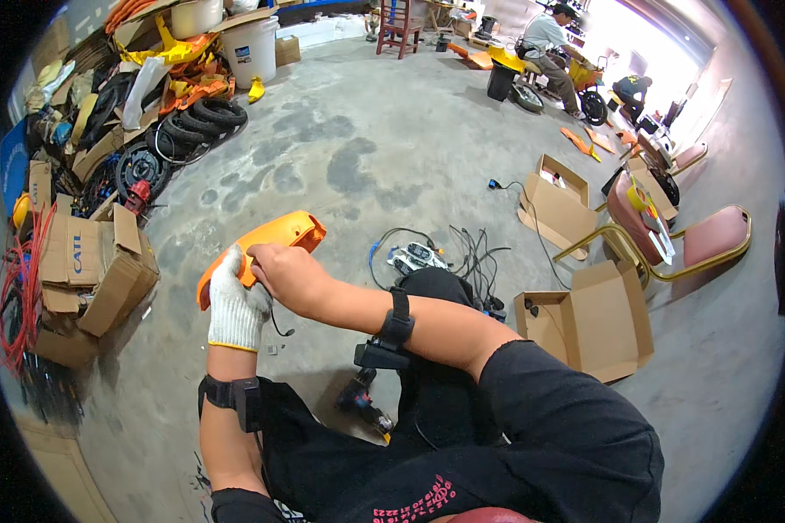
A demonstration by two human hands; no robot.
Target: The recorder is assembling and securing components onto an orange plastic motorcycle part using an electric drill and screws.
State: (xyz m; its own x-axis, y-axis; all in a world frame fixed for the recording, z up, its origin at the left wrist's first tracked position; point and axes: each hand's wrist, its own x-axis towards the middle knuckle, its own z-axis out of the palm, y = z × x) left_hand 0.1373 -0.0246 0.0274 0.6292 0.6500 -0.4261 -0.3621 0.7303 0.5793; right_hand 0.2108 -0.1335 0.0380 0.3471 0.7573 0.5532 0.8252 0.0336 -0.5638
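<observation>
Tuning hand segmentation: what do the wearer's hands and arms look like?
Left hand: yellow-hemmed white knit glove. Right hand: bare. Each forearm: black strap with black box; thin dark cable by the left one. Short black sleeves.

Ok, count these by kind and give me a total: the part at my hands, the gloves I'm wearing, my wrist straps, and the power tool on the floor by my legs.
Orange curved plastic shell: 1
White knitted glove: 1
Black wrist straps: 2
Dark handheld power tool: 1
Total: 5
</observation>
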